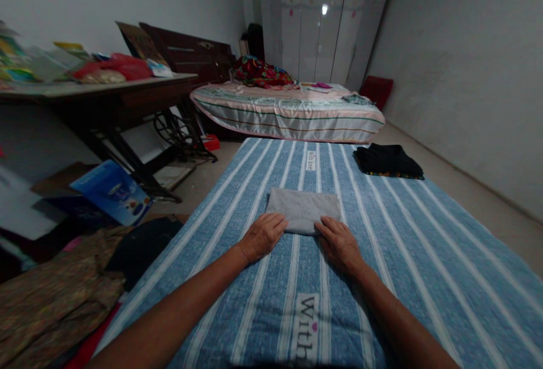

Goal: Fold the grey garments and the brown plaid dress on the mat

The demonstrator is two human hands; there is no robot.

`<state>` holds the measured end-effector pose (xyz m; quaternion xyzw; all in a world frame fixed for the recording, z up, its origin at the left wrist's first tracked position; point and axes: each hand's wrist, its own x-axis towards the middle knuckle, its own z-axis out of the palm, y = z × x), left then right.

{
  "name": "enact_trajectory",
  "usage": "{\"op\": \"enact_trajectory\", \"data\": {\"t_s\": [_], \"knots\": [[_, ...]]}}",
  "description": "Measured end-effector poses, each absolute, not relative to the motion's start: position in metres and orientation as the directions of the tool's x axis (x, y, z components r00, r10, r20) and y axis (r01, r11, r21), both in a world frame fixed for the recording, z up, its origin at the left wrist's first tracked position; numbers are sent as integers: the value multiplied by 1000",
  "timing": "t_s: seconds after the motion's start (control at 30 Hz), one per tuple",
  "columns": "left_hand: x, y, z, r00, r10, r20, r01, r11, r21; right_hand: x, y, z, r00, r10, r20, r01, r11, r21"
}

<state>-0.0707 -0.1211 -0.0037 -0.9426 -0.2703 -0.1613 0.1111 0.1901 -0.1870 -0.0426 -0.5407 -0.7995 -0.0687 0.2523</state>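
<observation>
A grey cloth [303, 207], folded into a flat rectangle, lies on the blue striped bedcover [271, 165]. My left hand [263, 236] grips its near left corner, fingers together and bent over the edge. At the near right corner, my right hand [339, 243] has its fingers curled on the cloth in the same way. Both thumbs are mostly hidden. Farther off on the right side of the bedcover sits a stack of folded black clothes [388, 159], with a patterned edge showing underneath.
A second bed [288, 117] with a red flowered blanket [261, 72] stands beyond. To the left is a sewing machine table [127, 89] with bags on it. Below it are a blue box [112, 191] and heaped clothes [63, 290]. A wardrobe [311, 35] stands at the back.
</observation>
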Motion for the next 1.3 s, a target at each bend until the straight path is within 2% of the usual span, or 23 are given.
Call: {"op": "enact_trajectory", "data": {"t_s": [0.2, 0.3, 0.6, 0.83, 1.0, 1.3], "knots": [[-68, -119, -3, 821, 482, 308, 542, -826, -155, 185, -183, -39, -307, 812, 497, 920, 387, -64], [-67, -119, 0, 821, 494, 285, 544, -829, -131, 184, -180, -40, -326, 790, 520, 921, 390, -16], [-70, -114, 2, 831, 516, 209, 536, -842, -53, 186, -177, -41, -349, 776, 526, 913, 407, 6], [-72, -100, 3, 837, 523, 160, 528, -849, 15, 193, -172, -38, -448, 721, 529, 873, 482, 82], [-75, -103, -1, 819, 538, 202, 535, -842, 70, 197, -168, -40, -427, 707, 563, 866, 499, 30], [-63, -117, 5, 789, 552, 271, 553, -829, 78, 183, -168, -22, -402, 843, 358, 910, 411, 55]]}}
